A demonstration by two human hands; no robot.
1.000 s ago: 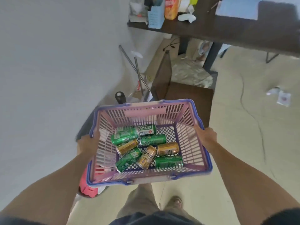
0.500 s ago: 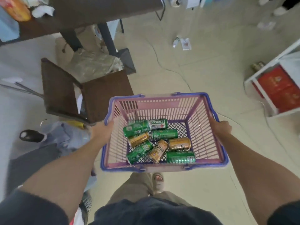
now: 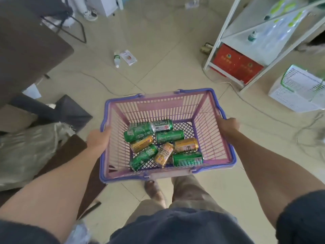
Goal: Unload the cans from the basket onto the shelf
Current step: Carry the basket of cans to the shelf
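The basket (image 3: 202,110) hangs between both hands, left hand (image 3: 97,139) and right hand (image 3: 228,126) each clamped on a side rim; the cans (image 3: 165,142) lie flat inside it; the shelf (image 3: 226,30) stands beyond the basket's right corner, nearer the right hand.

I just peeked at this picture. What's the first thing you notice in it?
The pink and purple basket in the middle, held up by the left hand and the right hand on its two sides. Green and gold cans lie jumbled on its bottom. At the upper right stands a white shelf with red boxes on its lowest level.
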